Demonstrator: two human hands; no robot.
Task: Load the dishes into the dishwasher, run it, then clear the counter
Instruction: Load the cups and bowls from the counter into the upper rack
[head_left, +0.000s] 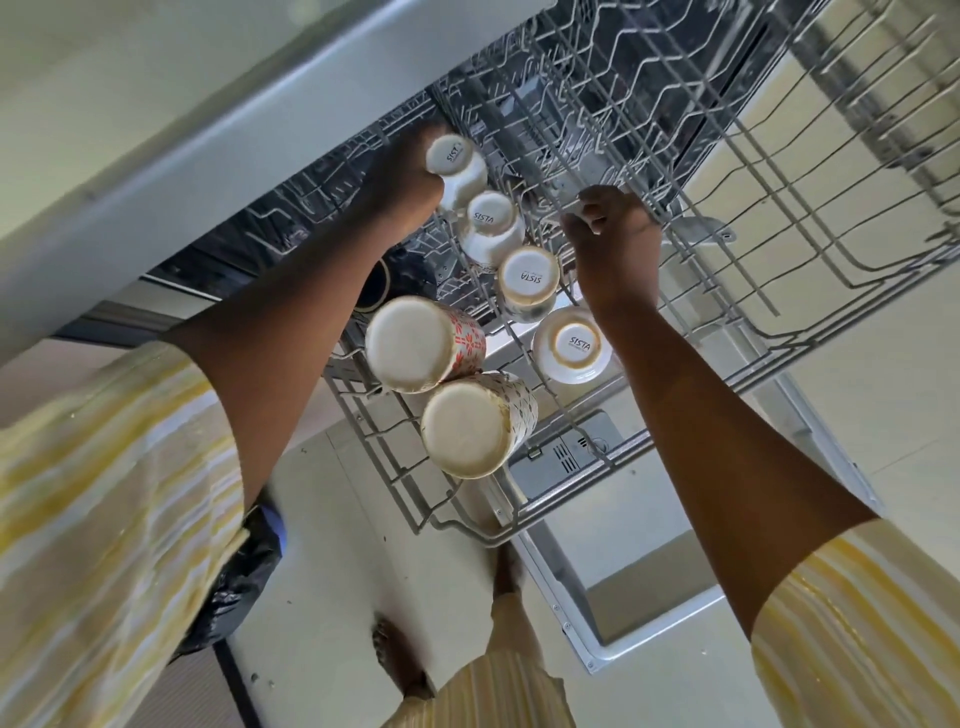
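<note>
the left hand gripped a small white cup, fingers wrapped round its side, at the far end of a row of upturned cups in the pulled-out upper rack. the cup lay just to the right of the palm, base toward the camera and mouth down toward the tines, its long axis tipped a little rather than plumb. the second cup sat right against it, so the seating move likely depended on lowering the held cup straight along that axis without knocking its neighbour. the right hand was on the other side of the row, fingers curled round a rack wire and apparently steadying it, farther from the cup than the left. nearer in the row stood a third cup, a small bowl and two patterned mugs.
</note>
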